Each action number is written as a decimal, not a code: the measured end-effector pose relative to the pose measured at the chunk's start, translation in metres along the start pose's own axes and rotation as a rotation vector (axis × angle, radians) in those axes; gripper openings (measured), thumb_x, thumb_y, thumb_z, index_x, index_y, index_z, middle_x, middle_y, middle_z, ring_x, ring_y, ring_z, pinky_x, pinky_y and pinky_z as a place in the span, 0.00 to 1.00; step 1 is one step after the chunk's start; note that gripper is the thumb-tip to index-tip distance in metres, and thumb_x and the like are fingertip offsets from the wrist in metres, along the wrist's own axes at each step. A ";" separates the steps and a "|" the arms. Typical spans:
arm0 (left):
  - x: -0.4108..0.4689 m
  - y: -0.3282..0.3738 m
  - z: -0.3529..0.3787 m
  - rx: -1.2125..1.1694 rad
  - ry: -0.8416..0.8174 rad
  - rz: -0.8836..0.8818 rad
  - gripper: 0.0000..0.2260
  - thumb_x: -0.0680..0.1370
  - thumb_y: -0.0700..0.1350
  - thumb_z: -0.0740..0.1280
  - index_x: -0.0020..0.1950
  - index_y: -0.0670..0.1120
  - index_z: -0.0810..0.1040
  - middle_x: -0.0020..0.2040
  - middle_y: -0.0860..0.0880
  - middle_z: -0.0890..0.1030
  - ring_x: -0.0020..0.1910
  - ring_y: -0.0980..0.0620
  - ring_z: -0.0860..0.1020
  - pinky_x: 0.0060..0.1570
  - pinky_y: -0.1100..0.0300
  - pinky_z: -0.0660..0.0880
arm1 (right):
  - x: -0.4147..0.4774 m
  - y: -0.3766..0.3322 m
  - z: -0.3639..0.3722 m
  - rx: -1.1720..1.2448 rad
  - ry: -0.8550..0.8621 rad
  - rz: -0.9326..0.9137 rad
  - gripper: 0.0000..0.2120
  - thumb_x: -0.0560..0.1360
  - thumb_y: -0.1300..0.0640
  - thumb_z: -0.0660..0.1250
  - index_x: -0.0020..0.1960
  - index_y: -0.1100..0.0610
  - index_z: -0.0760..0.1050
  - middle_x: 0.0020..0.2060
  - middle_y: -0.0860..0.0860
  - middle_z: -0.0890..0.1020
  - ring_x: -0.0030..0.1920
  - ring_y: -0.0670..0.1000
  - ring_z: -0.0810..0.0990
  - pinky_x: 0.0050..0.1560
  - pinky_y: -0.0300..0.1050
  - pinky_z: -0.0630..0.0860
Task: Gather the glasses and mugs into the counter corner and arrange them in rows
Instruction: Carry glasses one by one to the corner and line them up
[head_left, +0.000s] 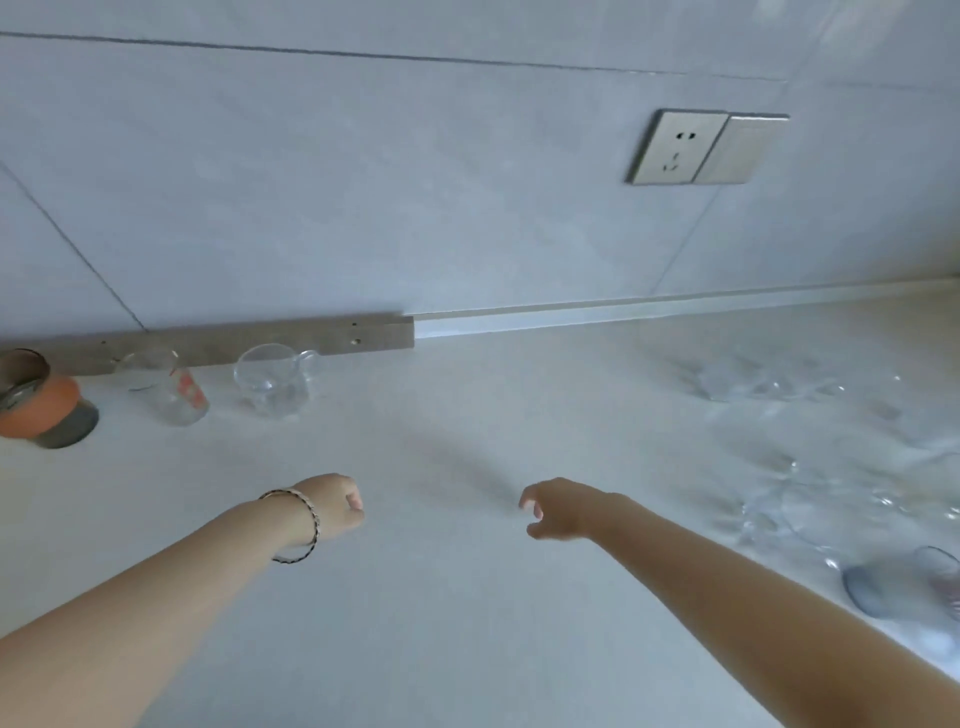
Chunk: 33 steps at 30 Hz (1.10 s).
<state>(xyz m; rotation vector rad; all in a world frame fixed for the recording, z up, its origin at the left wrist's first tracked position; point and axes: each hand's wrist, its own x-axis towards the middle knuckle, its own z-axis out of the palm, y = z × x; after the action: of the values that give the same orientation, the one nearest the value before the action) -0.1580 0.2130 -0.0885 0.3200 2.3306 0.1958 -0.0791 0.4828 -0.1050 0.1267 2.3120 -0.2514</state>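
Three vessels stand along the wall at the far left: an orange-banded steel mug (39, 402), a clear glass with a red print (166, 387) and a clear glass pitcher with a spout (272, 379). Several clear glasses (810, 499) crowd the counter at the right, blurred together, with a blue-tinted glass (904, 582) nearest the right edge. My left hand (332, 506), with a bracelet on its wrist, hovers over the middle of the counter, fingers curled and holding nothing. My right hand (558, 509) hovers beside it, fingers loosely apart and holding nothing.
The pale counter (441, 623) meets a tiled wall at the back. A grey strip (260, 338) runs along the wall base at the left. A wall socket and switch (706, 148) sit above the right half.
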 end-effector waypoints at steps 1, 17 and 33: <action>0.002 0.024 0.005 0.004 0.010 0.015 0.12 0.78 0.46 0.59 0.60 0.46 0.75 0.63 0.48 0.74 0.61 0.50 0.74 0.56 0.63 0.68 | -0.011 0.024 0.003 0.012 0.032 0.010 0.21 0.77 0.54 0.61 0.70 0.53 0.67 0.65 0.51 0.74 0.67 0.52 0.70 0.65 0.49 0.68; -0.004 0.253 0.090 -0.046 -0.047 0.132 0.04 0.77 0.48 0.60 0.43 0.52 0.72 0.36 0.57 0.73 0.36 0.55 0.74 0.31 0.65 0.66 | -0.126 0.282 0.022 0.278 0.313 0.309 0.42 0.70 0.46 0.71 0.76 0.53 0.52 0.69 0.58 0.65 0.68 0.59 0.69 0.65 0.51 0.68; -0.038 0.137 0.076 -0.151 0.043 -0.095 0.05 0.76 0.48 0.60 0.41 0.54 0.73 0.35 0.58 0.74 0.34 0.57 0.73 0.30 0.66 0.66 | -0.093 0.210 0.031 0.138 0.479 0.238 0.41 0.61 0.39 0.71 0.68 0.50 0.59 0.58 0.51 0.70 0.52 0.53 0.79 0.42 0.41 0.69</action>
<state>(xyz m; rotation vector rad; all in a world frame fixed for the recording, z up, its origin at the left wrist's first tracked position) -0.0542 0.3370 -0.0838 0.1313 2.3508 0.3334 0.0416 0.6792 -0.0870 0.5829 2.7179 -0.2813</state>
